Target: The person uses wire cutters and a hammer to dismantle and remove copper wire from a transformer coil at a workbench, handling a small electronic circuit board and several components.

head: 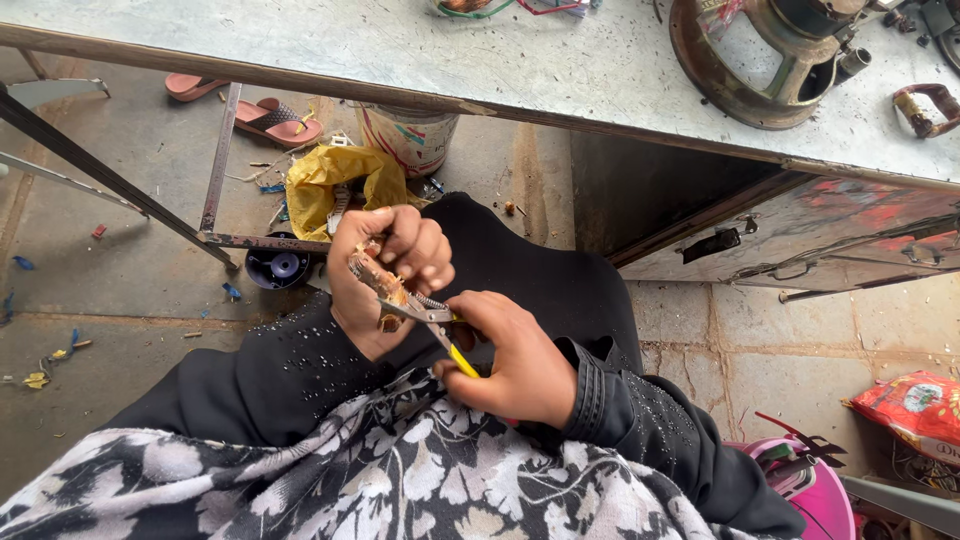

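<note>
1. Overhead, a scratched grey workbench [560, 60] is seen above a tiled floor [760, 330] littered with scraps.
2. Pliers [432, 322] with yellow handles are gripped in the curled right hand [515, 365] — steel jaws biting a small coppery part [372, 275] pinched by the left hand [385, 270].
3. Their long axis is angled up-left, over the lap.

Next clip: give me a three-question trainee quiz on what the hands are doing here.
1. True or false: the right hand holds yellow-handled pliers.
2. What does the left hand grip?
A. a sandal
B. a small coppery wound part
C. a paint can
3. Fill in: the plier tips meet the part over the person's ____.

Key: 1 true; 2 B; 3 lap.
</note>
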